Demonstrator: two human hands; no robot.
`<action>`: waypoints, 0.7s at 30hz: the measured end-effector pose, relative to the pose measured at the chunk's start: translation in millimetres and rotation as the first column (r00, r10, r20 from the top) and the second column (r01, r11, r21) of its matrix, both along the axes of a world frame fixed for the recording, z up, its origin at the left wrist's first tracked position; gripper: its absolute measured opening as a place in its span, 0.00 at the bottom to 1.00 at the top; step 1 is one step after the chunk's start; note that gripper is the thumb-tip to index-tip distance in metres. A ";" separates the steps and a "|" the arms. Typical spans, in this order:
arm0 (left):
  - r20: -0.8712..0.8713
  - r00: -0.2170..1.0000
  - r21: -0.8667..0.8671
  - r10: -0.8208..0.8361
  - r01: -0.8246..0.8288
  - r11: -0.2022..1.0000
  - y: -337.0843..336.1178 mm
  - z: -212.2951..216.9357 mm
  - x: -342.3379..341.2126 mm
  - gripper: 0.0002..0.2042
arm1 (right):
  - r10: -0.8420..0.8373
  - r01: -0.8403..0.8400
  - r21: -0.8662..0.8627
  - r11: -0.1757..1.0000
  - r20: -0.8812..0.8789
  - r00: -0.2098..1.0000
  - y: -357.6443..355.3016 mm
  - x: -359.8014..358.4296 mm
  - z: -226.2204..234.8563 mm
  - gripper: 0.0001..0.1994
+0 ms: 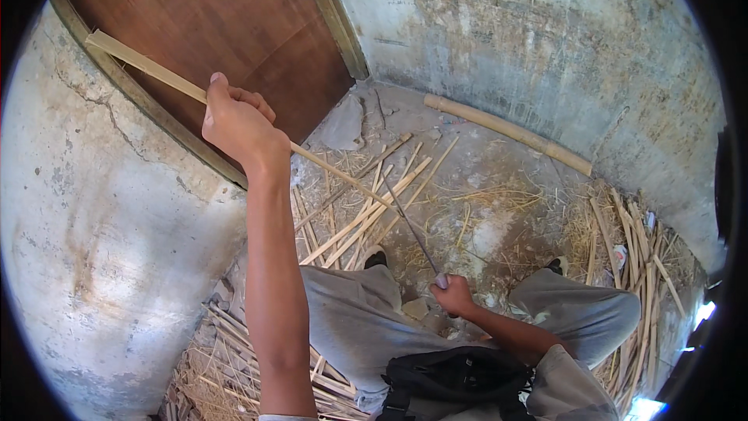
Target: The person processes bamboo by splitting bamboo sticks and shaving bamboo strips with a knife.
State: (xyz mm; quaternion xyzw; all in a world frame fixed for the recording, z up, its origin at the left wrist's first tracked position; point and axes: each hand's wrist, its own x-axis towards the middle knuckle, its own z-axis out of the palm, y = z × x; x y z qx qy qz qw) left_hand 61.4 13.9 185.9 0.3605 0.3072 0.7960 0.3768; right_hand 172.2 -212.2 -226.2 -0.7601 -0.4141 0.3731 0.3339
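My left hand (243,123) is raised at the upper left, its fingers closed around a long split bamboo strip (152,68). One end of the strip points at the door frame; the rest runs down past my wrist toward the floor. Low in the middle, my right hand (454,296) grips the handle of a long, thin-bladed knife (415,235). The blade slants up and left, crossing the strip's lower part in the view; I cannot tell if they touch.
Cut bamboo strips (366,222) lie between my feet and the brown door (226,23). Another pile of strips (640,288) rests at the right. A whole bamboo pole (506,131) lies along the stained wall (545,47). A black waist bag (467,374) sits on my lap.
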 end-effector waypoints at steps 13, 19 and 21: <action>-0.017 0.971 0.094 -0.237 0.237 0.967 -12.9 -3.7 13.1 0.21 | 0.145 -0.076 0.498 0.864 -0.102 0.984 55.3 4.9 257.9 0.23; -0.091 0.990 0.115 -0.105 0.115 0.987 -24.8 -0.6 45.0 0.21 | 0.081 -0.095 0.509 0.856 0.050 0.995 64.4 -8.5 224.5 0.20; -0.075 0.989 0.104 -0.130 0.138 0.985 -28.4 -2.4 44.1 0.21 | 0.053 -0.047 0.460 0.887 0.001 0.999 53.0 -4.1 177.0 0.18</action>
